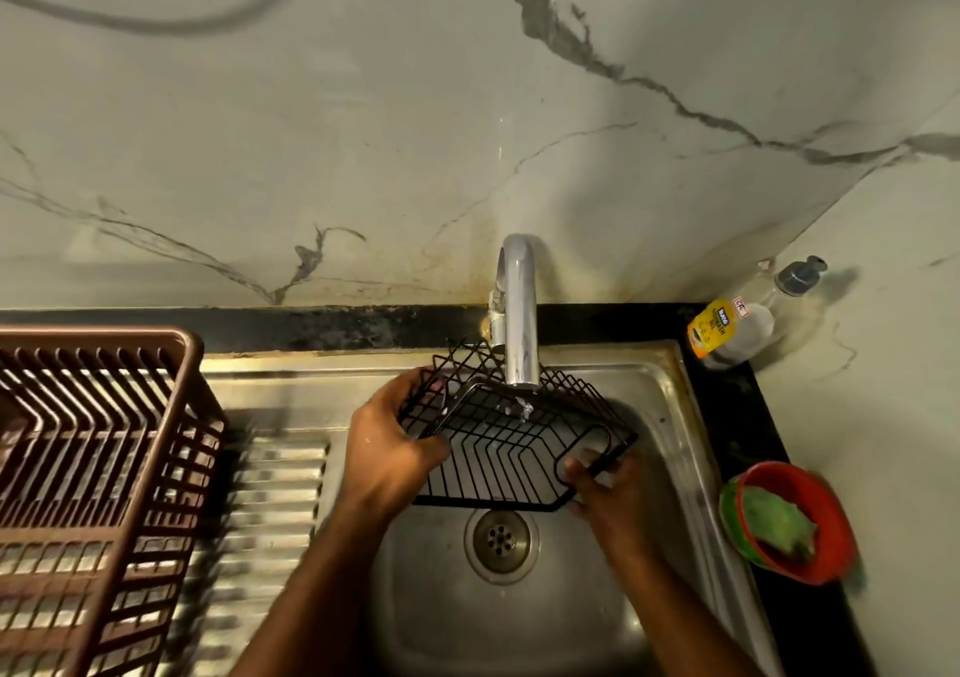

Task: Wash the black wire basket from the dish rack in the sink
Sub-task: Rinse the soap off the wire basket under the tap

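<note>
Resting between gripping fingers: basket

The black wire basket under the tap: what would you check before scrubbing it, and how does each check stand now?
1. Black wire basket held over the sink: ok.
2. Left hand grip on its left side: ok.
3. Right hand grip on its right corner: ok.
4. Basket under the tap spout: ok.
5. Water running: a little shows at the spout; strength cannot tell.
6. Green scrubber in the red bowl picked up: not ok.
</note>
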A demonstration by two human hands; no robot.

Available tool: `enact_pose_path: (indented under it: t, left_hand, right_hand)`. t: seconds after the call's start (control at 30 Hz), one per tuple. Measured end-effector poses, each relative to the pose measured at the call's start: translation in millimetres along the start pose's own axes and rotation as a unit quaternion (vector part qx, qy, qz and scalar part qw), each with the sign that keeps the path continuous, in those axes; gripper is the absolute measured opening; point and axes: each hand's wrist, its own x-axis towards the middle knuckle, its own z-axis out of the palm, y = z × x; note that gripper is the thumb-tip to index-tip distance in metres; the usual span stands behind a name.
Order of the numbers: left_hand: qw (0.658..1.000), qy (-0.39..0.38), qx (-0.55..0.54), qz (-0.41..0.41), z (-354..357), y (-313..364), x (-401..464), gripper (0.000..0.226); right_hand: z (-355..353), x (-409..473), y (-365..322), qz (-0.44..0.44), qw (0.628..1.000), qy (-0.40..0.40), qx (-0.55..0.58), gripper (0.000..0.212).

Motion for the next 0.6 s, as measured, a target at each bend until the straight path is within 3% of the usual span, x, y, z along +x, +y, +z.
enact_pose_path:
  t: [0.07,0.2,0.3,0.4,0.47,0.53,0.6]
  left_hand:
    - [0.999,-0.015,0.047,0.019,-2.5,15.3,2.9,0.074]
    - [0.986,-0.069,0.136,0.067,-18.6,21.5,-1.1,0.107]
    - [0.998,-0.033,-0.011,0.050,-27.5,4.3,-17.5,0.118]
    - [0.987,-0.013,-0.157,-0.040,-4.5,-29.4,-33.8,0.124]
    - [0.980,0.022,-0.184,-0.075,18.4,-47.0,-35.8,0.117]
    - [0.979,0.059,-0.194,-0.030,32.2,-52.3,-31.9,0.093]
    - [0.977,0.088,-0.196,0.007,43.9,-46.1,-22.0,0.062]
  right_hand:
    - [8.6,4.5,4.3,0.084,0.984,-0.075,0.135,0.033]
    - [23.8,1.7,13.2,0.126,0.953,-0.099,0.257,0.044]
    - [38.2,-0.2,18.9,0.164,0.944,-0.118,0.260,0.036]
    - [57.2,-7.1,19.9,0.190,0.944,-0.143,0.228,0.036]
    - [69.4,-15.9,14.1,0.215,0.938,-0.163,0.215,0.032]
    - [76.8,-22.5,12.6,0.230,0.950,-0.148,0.149,0.025]
    - [76.9,-21.9,19.0,0.192,0.975,-0.108,-0.036,0.053]
